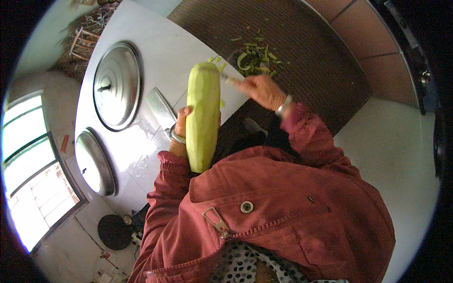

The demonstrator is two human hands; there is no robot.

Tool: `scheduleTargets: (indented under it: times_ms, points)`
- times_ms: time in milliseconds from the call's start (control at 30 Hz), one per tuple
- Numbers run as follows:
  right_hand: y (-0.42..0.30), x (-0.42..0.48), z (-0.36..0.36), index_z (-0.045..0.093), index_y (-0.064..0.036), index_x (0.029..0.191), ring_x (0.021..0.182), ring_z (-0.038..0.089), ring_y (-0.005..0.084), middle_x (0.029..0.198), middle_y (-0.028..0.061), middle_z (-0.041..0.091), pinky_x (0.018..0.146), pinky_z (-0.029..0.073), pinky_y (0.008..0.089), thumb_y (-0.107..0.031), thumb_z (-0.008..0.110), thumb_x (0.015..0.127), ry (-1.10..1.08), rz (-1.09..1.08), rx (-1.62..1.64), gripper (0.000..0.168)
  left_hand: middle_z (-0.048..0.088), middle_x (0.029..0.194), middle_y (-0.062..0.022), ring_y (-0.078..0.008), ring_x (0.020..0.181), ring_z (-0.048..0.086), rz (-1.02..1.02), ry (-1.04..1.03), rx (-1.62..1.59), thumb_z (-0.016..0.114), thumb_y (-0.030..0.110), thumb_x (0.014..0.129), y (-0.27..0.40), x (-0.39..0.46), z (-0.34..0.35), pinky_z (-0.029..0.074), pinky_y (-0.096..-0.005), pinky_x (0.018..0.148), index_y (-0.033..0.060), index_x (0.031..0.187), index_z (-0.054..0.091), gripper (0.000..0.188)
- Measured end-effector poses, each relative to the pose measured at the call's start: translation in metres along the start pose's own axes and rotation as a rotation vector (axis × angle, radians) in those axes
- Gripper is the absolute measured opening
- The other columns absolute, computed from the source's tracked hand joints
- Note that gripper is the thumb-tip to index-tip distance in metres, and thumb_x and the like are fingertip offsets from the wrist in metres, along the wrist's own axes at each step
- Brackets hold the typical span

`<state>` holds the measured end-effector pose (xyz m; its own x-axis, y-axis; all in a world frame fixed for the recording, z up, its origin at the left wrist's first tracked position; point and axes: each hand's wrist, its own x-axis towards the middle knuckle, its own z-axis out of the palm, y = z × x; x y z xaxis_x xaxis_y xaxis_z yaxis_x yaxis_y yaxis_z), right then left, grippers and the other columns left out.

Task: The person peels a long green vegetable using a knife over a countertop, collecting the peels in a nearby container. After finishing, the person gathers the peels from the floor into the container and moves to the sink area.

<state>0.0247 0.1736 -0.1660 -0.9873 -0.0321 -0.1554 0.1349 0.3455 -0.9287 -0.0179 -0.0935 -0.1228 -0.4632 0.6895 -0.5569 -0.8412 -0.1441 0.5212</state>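
A long, pale green gourd (202, 120), its skin pared in lengthwise strips, stands nearly upright in the picture. Around its side my left hand (181, 123) grips it, thumb in front and the other fingers mostly hidden behind. My right hand (263, 92) is closed on the light handle of a small peeler (230, 81). Motion blurs the peeler's head, which is at the upper part of the gourd; whether it touches cannot be told. A cleaver (160, 106) lies flat on the tiled counter (166, 39), just left of the gourd, its handle partly behind my left wrist.
Two metal pan lids, a large one (118, 85) and another (93, 164), sit along the counter's left. Green peelings (258, 58) lie in and around a container on the dark ribbed floor (318, 60). Water wets the counter (141, 162). A bright window (39, 169) is at far left.
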Motion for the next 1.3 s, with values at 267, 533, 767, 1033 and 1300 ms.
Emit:
scheduleTargets:
  times_ms: [267,533,767,1033,1300]
  points:
    - [0.017,0.015,-0.002,0.063,0.000,0.069,0.057,0.059,0.0349,0.059,0.0185,0.057,0.057,0.044,0.0445,-0.065,0.049,0.091,-0.016,0.023,-0.158,0.070,0.060,0.110,-0.0239,-0.0334,0.092,0.061,-0.106,0.049,-0.009,0.065,0.058,0.071,-0.017,0.003,-0.043,0.053,-0.0407,0.079,-0.0033,0.134,0.045,0.090]
    - [0.003,0.003,-0.026,0.065,0.001,0.076,0.053,0.045,0.0178,0.056,0.0097,0.050,0.055,0.041,0.0385,-0.056,0.052,0.094,0.047,0.061,-0.029,0.062,0.063,0.114,-0.0160,-0.0250,0.097,0.064,-0.052,0.016,0.286,0.069,0.039,0.074,0.006,-0.019,-0.046,0.053,-0.0367,0.084,-0.0033,0.132,0.048,0.075]
    - [0.002,0.013,-0.028,0.065,-0.001,0.070,0.058,0.058,0.0373,0.062,0.0218,0.058,0.060,0.046,0.0442,-0.066,0.048,0.090,-0.072,0.055,-0.242,0.071,0.063,0.114,-0.0151,-0.0243,0.097,0.064,-0.099,0.043,0.451,0.071,0.034,0.071,0.020,-0.015,-0.024,0.053,-0.0356,0.084,-0.0040,0.133,0.046,0.076]
    - [0.034,0.005,-0.027,0.067,0.000,0.073,0.059,0.061,0.0351,0.061,0.0204,0.060,0.058,0.046,0.0444,-0.066,0.048,0.091,0.093,0.147,-0.124,0.071,0.060,0.110,-0.0229,-0.0322,0.096,0.061,0.103,-0.065,-0.006,0.058,0.061,0.074,0.008,-0.022,-0.021,0.052,-0.0400,0.082,-0.0046,0.133,0.044,0.089]
    - [-0.002,-0.011,0.056,0.066,-0.002,0.075,0.067,0.064,0.0416,0.070,0.0224,0.064,0.059,0.049,0.0504,-0.057,0.050,0.092,-0.097,0.028,-0.453,0.060,0.059,0.112,-0.0217,-0.0330,0.095,0.061,0.331,0.235,-0.105,0.056,0.064,0.079,0.028,-0.048,-0.038,0.054,-0.0403,0.081,-0.0006,0.133,0.045,0.084]
